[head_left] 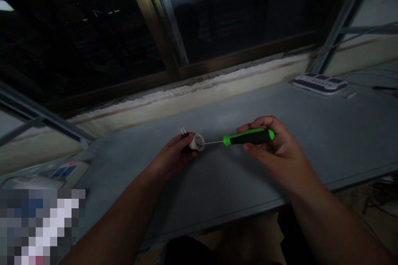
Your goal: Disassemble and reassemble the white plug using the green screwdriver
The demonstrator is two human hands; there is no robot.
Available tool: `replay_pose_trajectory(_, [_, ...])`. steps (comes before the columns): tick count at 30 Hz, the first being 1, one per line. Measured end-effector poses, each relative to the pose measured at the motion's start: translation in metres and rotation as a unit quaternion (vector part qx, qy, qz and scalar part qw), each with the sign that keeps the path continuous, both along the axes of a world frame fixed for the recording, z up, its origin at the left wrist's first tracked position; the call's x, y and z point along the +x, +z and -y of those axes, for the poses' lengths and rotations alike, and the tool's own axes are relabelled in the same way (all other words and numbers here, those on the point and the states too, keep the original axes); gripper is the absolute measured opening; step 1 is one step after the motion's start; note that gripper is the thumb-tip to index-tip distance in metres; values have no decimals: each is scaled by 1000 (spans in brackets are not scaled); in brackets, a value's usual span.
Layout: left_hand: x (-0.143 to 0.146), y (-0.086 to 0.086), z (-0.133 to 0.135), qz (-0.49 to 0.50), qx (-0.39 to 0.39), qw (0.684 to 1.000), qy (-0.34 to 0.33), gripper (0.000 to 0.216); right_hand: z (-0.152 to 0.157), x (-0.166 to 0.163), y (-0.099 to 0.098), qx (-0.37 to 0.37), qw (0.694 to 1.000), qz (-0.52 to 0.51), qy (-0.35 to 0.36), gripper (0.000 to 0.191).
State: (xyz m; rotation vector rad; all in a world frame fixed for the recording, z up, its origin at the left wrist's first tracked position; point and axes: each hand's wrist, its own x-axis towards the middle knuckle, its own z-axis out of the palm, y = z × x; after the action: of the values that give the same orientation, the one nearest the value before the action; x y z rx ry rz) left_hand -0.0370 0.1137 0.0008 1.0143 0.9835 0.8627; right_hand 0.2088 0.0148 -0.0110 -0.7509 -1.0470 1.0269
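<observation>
Pinching white fitting [195, 142] in left hand [175, 153], green-black screwdriver [248, 137] in right hand [276, 147]. Pointing shaft [213, 143] left, crosswise, tip at fitting's open mouth; can't tell contact.

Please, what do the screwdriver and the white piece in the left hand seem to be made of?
Screwdriver handle: probably green plastic with matte, perhaps rubbery black grip, judging by the two colours. Shaft: likely metal, being thin, straight and bright. White piece: plastic or ceramic; its pale, smooth-looking rim leaves both possible.
</observation>
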Motion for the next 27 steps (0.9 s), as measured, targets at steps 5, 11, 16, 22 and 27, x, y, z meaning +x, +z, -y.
replay_pose_trajectory(5, [3,6,4,17,2,999,-44,15,10,-10,6,71,992,-35,96,31])
replay_pose_trajectory(11, [1,13,6,27,-45,999,5,11,22,-5,22,98,982,114,115,27])
replay_pose_trajectory(16, [1,14,6,28,-51,998,1,14,28,-5,27,91,979,169,74,18])
replay_pose_trajectory(22, [1,11,5,33,-46,998,-7,14,37,-14,29,8,981,190,30,27])
replay_pose_trajectory(27, [0,8,5,29,-28,997,-58,20,35,-17,26,74,991,108,14,41])
